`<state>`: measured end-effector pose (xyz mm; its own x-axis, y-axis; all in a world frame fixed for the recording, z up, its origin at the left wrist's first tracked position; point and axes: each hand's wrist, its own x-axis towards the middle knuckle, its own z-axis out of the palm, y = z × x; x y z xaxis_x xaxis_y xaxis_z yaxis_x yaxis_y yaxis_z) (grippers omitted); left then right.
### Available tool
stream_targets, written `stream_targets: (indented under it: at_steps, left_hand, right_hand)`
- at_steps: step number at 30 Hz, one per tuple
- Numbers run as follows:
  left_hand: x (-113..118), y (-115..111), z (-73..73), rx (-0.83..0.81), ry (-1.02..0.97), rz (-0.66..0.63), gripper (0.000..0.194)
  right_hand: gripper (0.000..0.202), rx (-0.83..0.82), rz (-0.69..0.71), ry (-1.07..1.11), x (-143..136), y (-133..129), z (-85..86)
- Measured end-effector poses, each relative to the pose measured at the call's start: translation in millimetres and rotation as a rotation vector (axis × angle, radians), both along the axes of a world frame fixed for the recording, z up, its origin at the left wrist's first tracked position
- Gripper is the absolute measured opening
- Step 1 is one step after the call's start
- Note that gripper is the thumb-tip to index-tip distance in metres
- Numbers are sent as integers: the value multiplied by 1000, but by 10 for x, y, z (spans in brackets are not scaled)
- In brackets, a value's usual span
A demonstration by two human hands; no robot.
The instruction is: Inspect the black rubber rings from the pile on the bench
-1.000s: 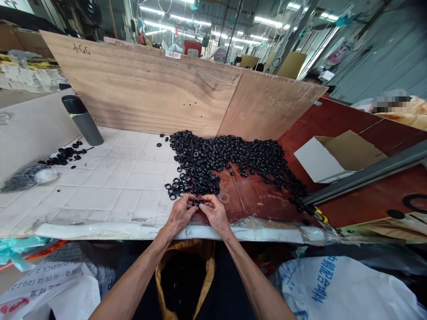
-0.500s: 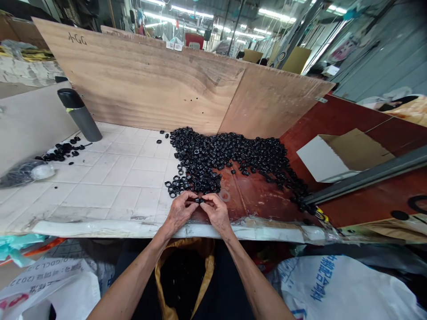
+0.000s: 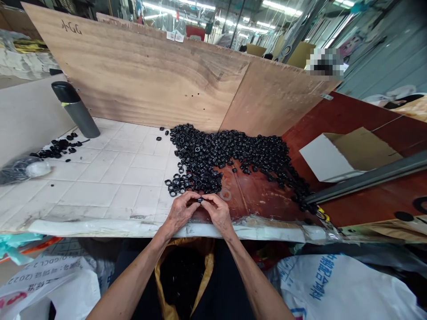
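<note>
Between the fingertips of both hands is a small black ring-like part (image 3: 200, 200). My left hand (image 3: 182, 210) pinches it from the left, thumb and forefinger closed on it. From the other side my right hand (image 3: 217, 211) grips the same part with thumb and forefinger. The fingers cover most of it. Just beyond my hands spreads a big pile of black plastic rings (image 3: 230, 149), reaching back to the wooden board. Below the table edge, between my forearms, a yellow-rimmed sack (image 3: 208, 271) stands with dark contents.
A tall plywood board (image 3: 150, 75) closes off the back. On the left stand a grey bottle (image 3: 82, 115), loose black pieces (image 3: 60, 149) and a plastic bag of dark parts (image 3: 16, 170). To the right are a cardboard box (image 3: 330, 158) and a metal bar (image 3: 370, 180). White sacks (image 3: 340, 284) lie below.
The fingertips have drawn slightly closer together around the small black part, which shows less. The camera view has shifted a little; the pile looks the same.
</note>
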<state>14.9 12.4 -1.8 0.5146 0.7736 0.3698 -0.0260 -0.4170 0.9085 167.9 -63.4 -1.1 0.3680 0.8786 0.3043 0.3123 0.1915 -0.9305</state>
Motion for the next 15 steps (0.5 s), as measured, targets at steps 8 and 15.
stream_targets:
  at_steps: [8,15]
  left_hand:
    - [-3,-17,2,-17,14,-25,21]
    - [-16,-35,-4,-47,1,-52,16]
  right_hand:
    - [22,-56,-17,-66,-11,-34,-28]
    - [33,-96,-9,-218,-22,-50,-2]
